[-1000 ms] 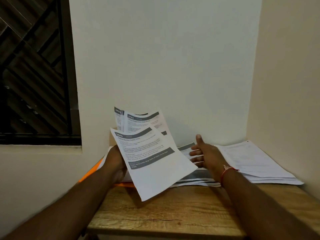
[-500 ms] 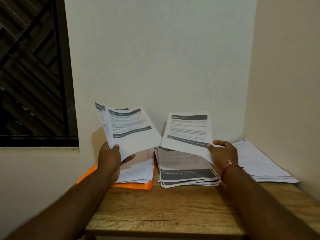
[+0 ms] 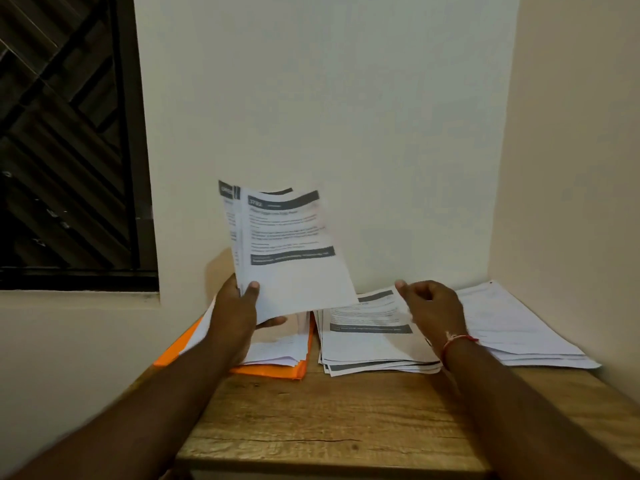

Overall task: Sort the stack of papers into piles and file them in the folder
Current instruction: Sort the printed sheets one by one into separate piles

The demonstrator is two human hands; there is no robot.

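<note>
My left hand (image 3: 239, 313) grips a small stack of printed sheets (image 3: 287, 251) upright by the lower left corner, thumb on the front sheet. Below it lies an orange folder (image 3: 273, 370) with white papers on it. At the middle of the table is a pile of sheets with dark header bars (image 3: 370, 341). My right hand (image 3: 433, 310) hovers over that pile's right side with fingers loosely curled and nothing in them. A third pile of white papers (image 3: 519, 327) lies at the right by the wall.
The wooden table (image 3: 329, 427) stands in a corner, with walls behind and to the right. A dark window with a grille (image 3: 65, 140) is on the left. The folder overhangs the table's left edge.
My right hand laid the sheet it held onto the middle pile and let go. The left hand's stack shifted slightly right and upward.
</note>
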